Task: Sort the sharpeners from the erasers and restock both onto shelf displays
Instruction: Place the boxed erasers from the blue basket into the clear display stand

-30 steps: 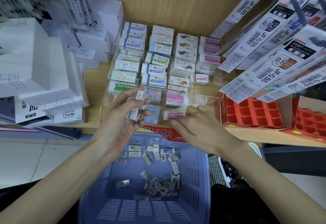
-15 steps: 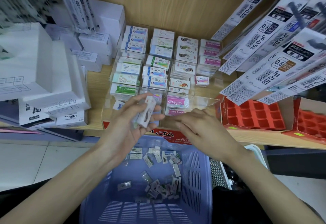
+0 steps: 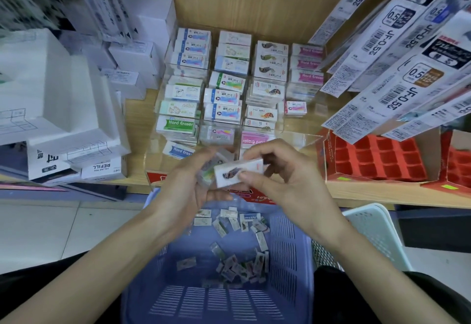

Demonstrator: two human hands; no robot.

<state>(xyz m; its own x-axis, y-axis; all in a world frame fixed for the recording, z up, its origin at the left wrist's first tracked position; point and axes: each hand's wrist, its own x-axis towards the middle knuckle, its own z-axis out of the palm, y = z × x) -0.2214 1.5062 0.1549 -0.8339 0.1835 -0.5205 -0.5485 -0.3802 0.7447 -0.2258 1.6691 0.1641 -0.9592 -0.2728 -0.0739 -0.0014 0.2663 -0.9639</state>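
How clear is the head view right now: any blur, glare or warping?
Head view: shelf erasers at centre read sharp; the eraser held between the left hand and right hand is slightly motion-blurred; hanging refill packs at the picture's upper right smear and bow with wide-angle distortion; no strong glare.

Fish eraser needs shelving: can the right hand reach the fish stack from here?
Probably yes. The right hand pinches the fish eraser close to the fish stack, with nothing between them; the left hand holds a blurred packet aside.
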